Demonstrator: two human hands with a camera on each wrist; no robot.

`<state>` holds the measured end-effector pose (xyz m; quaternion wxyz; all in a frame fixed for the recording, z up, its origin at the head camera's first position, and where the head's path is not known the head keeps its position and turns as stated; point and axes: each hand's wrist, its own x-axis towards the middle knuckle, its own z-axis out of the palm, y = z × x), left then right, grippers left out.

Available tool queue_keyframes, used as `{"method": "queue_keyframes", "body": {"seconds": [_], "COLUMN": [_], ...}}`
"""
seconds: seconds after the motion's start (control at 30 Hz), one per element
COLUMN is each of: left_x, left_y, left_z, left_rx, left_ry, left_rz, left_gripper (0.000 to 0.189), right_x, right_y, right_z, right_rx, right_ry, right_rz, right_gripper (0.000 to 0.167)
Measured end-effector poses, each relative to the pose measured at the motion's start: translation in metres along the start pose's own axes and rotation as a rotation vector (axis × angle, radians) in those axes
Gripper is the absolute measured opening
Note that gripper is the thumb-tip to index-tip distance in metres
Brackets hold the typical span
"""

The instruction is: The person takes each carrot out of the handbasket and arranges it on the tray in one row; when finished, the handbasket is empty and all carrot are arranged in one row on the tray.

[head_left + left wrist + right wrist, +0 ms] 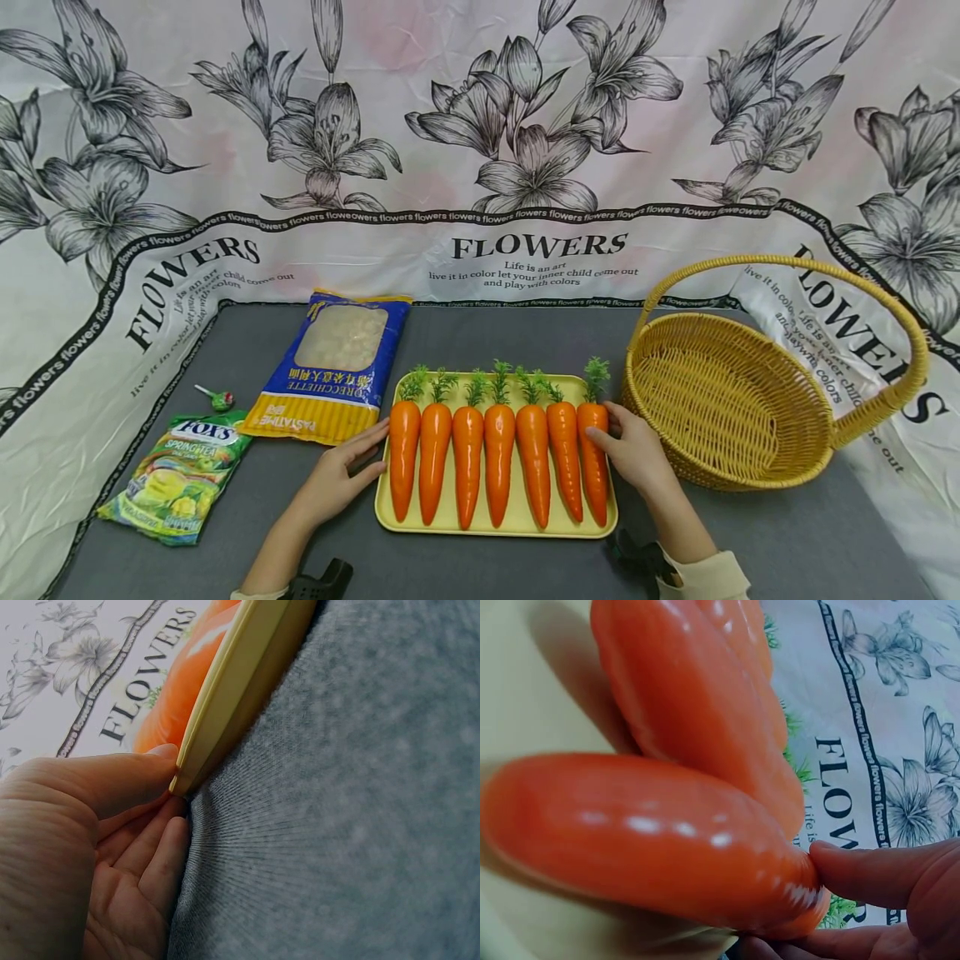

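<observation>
A pale yellow tray [442, 528] carries a row of several orange carrots [468, 458] with green leafy tops, their tips toward me. My left hand [341, 475] is at the tray's left side; the left wrist view shows its thumb [135, 780] on the rim, the fingers against the outer edge, pinching it. At the other end of the row, my right hand [636, 446] holds the rightmost carrot [592, 467] near its leafy top. In the right wrist view the thumb presses that carrot [652, 832], while the other fingers are partly hidden beneath it.
A yellow wicker basket [720, 408] with a tall handle stands right of the tray. To the left lie a blue and yellow pasta bag [330, 375], a green candy bag [180, 483] and a lollipop [220, 400]. A flower-printed cloth [420, 267] hangs behind the grey tabletop [525, 337].
</observation>
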<state>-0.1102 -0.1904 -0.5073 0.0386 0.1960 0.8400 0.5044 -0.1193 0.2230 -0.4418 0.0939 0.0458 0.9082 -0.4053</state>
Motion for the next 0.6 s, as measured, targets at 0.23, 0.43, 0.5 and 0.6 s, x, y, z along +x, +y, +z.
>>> {"method": "queue_keyframes", "body": {"seconds": [0.23,0.43,0.5,0.6], "left_x": [0.002,0.001,0.001,0.0], "left_y": [-0.002,-0.005,-0.005,-0.001], "left_z": [-0.001,-0.001,-0.001,-0.002], "left_rx": [-0.025,-0.028,-0.024,-0.025], "left_ry": [-0.005,-0.016,-0.015,-0.009], "left_rz": [-0.013,-0.026,-0.03,-0.051], "left_gripper": [0.054,0.054,0.054,0.055], "right_x": [0.001,-0.001,-0.004,-0.01], "right_y": [0.001,0.005,0.005,0.006], "right_z": [0.001,0.0,0.0,-0.002], "right_rx": [0.006,0.008,0.009,-0.009], "right_ry": [-0.027,-0.075,-0.082,-0.088], "right_rz": [-0.011,0.003,0.007,0.008], "right_gripper": [0.066,0.074,0.077,0.079]}}
